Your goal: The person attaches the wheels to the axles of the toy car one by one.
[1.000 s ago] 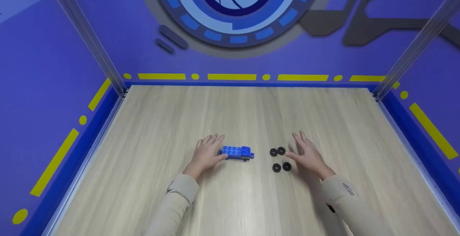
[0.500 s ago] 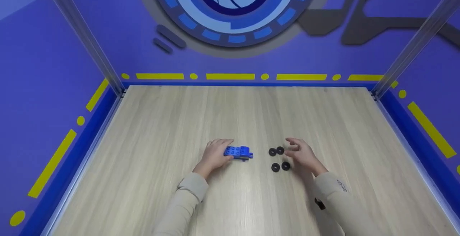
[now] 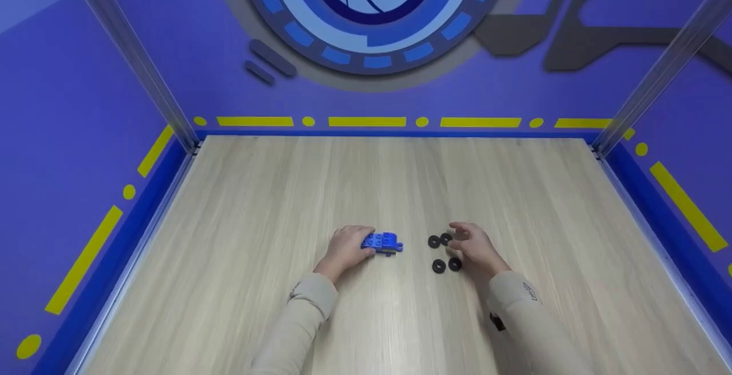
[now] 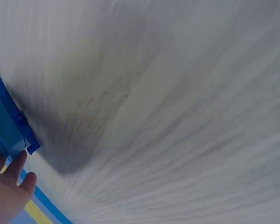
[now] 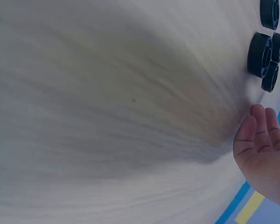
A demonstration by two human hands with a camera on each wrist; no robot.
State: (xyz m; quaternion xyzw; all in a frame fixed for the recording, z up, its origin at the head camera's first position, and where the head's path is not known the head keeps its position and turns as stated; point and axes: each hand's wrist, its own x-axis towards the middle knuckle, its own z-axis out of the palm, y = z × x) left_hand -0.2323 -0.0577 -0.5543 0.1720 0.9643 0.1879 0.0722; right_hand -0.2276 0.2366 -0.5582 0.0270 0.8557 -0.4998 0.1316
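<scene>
On the wooden table my left hand [image 3: 346, 247] holds the rear end of a blue toy truck [image 3: 387, 241], thumb on the near side and fingers on the far side. The truck's studded top and a small hitch at its right end show; its left part is hidden by the hand. In the left wrist view the truck [image 4: 8, 116] appears at the left edge beside the fingers. My right hand [image 3: 476, 246] hovers just right of several black toy wheels [image 3: 438, 266], fingers loosely bent, nothing in them. Its thumb is close to the far right wheel [image 3: 446, 239]; contact cannot be told.
The wooden tabletop [image 3: 257, 192] spreads around both hands. Blue-purple panels [image 3: 160, 78] with yellow marks enclose it at the back and sides. Metal posts [image 3: 137, 60] stand at the rear corners.
My left hand has moved right and closed round the truck. My right hand has come slightly left, its fingers bending more beside the wheels. The wheels lie where they were.
</scene>
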